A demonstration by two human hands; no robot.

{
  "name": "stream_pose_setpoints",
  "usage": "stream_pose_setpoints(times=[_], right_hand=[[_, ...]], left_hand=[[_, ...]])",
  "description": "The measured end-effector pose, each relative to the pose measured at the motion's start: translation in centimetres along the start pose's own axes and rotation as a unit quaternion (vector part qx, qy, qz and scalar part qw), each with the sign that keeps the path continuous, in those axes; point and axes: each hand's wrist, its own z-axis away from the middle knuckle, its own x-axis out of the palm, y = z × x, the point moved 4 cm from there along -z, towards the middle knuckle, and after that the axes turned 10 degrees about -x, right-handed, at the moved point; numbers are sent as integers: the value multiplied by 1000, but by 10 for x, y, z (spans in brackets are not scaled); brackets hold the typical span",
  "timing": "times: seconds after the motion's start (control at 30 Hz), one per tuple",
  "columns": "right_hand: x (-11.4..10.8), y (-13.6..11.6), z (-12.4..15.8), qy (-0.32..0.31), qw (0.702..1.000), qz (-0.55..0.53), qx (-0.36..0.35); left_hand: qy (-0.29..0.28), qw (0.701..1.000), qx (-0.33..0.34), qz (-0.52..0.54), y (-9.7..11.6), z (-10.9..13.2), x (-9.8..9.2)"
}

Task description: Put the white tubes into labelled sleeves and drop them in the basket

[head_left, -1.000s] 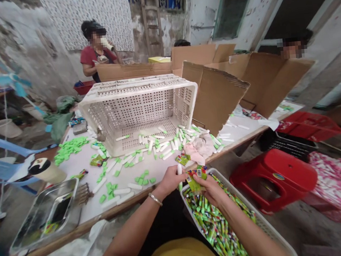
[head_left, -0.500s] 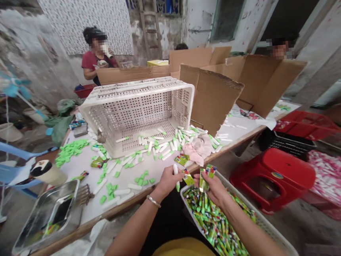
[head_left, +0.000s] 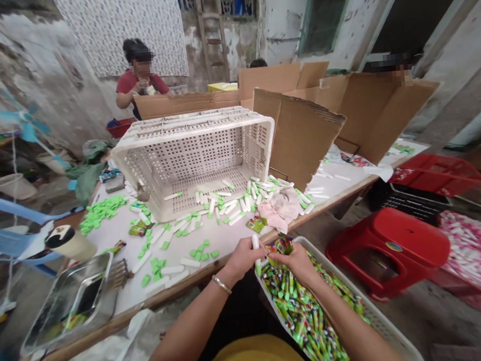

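Note:
My left hand (head_left: 247, 257) is closed round a white tube (head_left: 256, 245) with a green end, held upright at the table's front edge. My right hand (head_left: 296, 261), just to its right, grips colourful printed wrappers (head_left: 280, 245); the two hands nearly meet. Below them a white basket (head_left: 379, 325) is full of wrapped green-ended tubes (head_left: 311, 315). Another printed wrapper (head_left: 256, 224) lies on the table beside a pink cloth (head_left: 279, 209). White tubes with green caps (head_left: 226, 204) spill from a white crate (head_left: 193, 123) lying on its side.
Loose green caps (head_left: 102, 212) and a metal tray (head_left: 72, 302) are on the table's left. Cardboard sheets (head_left: 299, 136) stand behind the crate. A red stool (head_left: 398, 251) is at right, near pink-and-white pieces (head_left: 478, 255). A person (head_left: 141, 79) works across the table.
My hands have come closer together, and the wrappers in my right hand are now lower and beside the tube. The person opposite has lowered a hand from the face.

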Motion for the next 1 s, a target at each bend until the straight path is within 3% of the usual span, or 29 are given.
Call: stream_pose_setpoints(times=[0.17, 0.33, 0.43, 0.6, 0.8, 1.0], right_hand=[[-4, 11, 4, 28, 999, 16, 9], [-9, 7, 8, 25, 997, 68, -16], [-11, 5, 9, 14, 995, 95, -32], [-13, 5, 8, 12, 994, 107, -28], [-10, 0, 8, -8, 995, 95, -41], [-5, 7, 9, -53, 998, 26, 6]], left_hand=[[18, 999, 35, -24, -1, 1, -1], [141, 986, 68, -53, 4, 5, -19], [169, 978, 101, -67, 11, 5, -28], [138, 981, 132, -43, 27, 7, -27], [11, 989, 90, -121, 20, 8, 2], [23, 992, 67, -103, 3, 4, 10]])
